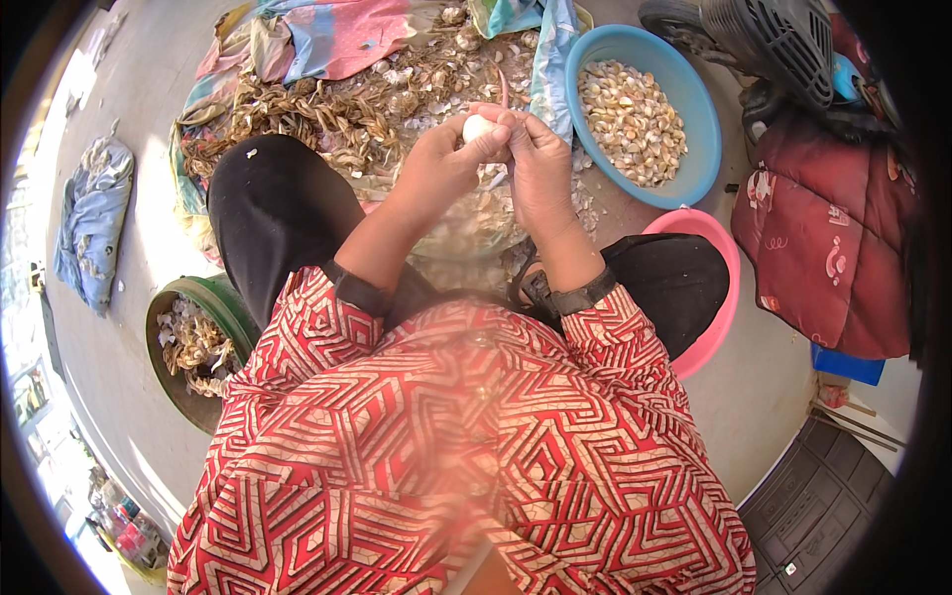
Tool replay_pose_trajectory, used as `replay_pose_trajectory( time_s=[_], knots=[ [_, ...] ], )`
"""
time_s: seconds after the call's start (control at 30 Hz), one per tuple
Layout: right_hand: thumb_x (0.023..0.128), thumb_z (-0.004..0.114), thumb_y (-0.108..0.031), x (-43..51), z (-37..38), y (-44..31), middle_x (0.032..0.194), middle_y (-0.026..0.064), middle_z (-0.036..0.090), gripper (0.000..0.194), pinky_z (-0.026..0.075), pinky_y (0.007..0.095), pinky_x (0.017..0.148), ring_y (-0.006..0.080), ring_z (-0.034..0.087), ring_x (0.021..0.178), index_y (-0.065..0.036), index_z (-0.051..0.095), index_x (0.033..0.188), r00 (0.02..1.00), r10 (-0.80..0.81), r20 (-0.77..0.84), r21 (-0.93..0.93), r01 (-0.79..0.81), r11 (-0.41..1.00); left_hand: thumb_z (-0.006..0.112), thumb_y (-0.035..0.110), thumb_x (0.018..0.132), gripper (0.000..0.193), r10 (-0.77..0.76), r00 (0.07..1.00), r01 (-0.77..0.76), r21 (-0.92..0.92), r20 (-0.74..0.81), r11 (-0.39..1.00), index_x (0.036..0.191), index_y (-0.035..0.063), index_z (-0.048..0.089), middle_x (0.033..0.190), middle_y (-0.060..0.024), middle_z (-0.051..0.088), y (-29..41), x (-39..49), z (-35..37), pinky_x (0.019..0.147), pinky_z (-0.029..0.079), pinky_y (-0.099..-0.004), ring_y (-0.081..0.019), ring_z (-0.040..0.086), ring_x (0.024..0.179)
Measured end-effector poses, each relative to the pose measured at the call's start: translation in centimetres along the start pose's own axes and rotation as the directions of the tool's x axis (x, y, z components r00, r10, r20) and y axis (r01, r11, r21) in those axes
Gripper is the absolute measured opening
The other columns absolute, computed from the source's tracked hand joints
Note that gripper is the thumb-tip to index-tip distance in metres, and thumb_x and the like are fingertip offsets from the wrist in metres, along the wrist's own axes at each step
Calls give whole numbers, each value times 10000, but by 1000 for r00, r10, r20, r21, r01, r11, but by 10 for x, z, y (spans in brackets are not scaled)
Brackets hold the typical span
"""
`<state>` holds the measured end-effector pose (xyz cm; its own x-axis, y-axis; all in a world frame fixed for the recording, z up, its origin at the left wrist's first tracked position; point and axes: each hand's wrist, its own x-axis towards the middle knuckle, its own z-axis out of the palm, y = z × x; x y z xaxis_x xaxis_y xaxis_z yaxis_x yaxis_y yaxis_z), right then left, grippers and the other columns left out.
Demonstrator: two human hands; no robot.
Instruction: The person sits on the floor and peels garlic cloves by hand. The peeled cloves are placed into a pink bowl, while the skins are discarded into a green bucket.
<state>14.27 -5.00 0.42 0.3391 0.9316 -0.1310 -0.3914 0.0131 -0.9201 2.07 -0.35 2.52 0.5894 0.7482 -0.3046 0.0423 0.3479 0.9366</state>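
My left hand holds a white garlic bulb between thumb and fingers. Against it, my right hand is closed with the fingertips meeting those of the left; a thin pinkish strip rises beyond them, and I cannot tell whether it is held. Under and beyond both hands lies a cloth heaped with braided dry garlic stalks, loose skins and some bulbs. Right of the hands, a blue plastic basin contains many separated garlic cloves.
A pink basin is partly under my right knee. At the left stand a green tub with stalks and skins and a folded blue cloth. A red quilted cover hangs on a vehicle at the right.
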Motion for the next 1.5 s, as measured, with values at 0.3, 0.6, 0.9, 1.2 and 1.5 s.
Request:
replay_pose_trajectory(
  time_s=[0.3, 0.6, 0.9, 1.2, 1.5],
  knots=[
    [925, 616, -197, 2, -1, -9, 957, 123, 673, 205, 529, 222, 617, 127, 622, 742, -20, 536, 861, 997, -40, -66, -3, 40, 999, 667, 374, 876, 461, 32, 999, -32, 3, 6, 999, 1206, 62, 587, 858, 12, 631, 1, 0, 3, 550, 404, -182, -32, 498, 651],
    [934, 588, -153, 5, -30, 3, 961, 113, 669, 164, 520, 275, 733, 163, 628, 814, 10, 578, 917, 952, 104, -289, 138, -67, 988, 638, 230, 907, 390, 53, 992, -45, -74, 111, 996, 1170, 23, 438, 1008, -84, 628, 5, -2, 7, 614, 484, -232, -103, 584, 759],
    [968, 495, -396, -12, -20, -14, 1048, 60, 579, 442, 492, 253, 702, 100, 563, 911, -19, 519, 1197, 950, 214, 226, 11, -223, 975, 488, 230, 992, 446, 10, 972, 90, -411, 236, 907, 1395, 61, 394, 1053, -52, 578, -5, 4, 1, 717, 504, -241, -102, 582, 848],
    [1002, 404, -253, -10, -10, 4, 996, 79, 585, 297, 513, 300, 795, 149, 593, 887, 0, 540, 1082, 985, 173, 13, 234, -172, 957, 704, 207, 857, 618, 143, 977, -136, -51, 158, 989, 1378, 58, 406, 1112, -34, 543, -8, 1, 8, 753, 487, -229, -76, 550, 897],
    [997, 442, -297, -5, -15, -3, 969, 83, 574, 345, 508, 282, 680, 142, 584, 839, 11, 525, 1128, 961, 268, 68, 376, -273, 885, 724, 128, 825, 640, 104, 970, -82, -108, 219, 991, 1367, 41, 394, 1134, -36, 545, 2, -1, 7, 700, 456, -211, -64, 522, 916]
  ],
)
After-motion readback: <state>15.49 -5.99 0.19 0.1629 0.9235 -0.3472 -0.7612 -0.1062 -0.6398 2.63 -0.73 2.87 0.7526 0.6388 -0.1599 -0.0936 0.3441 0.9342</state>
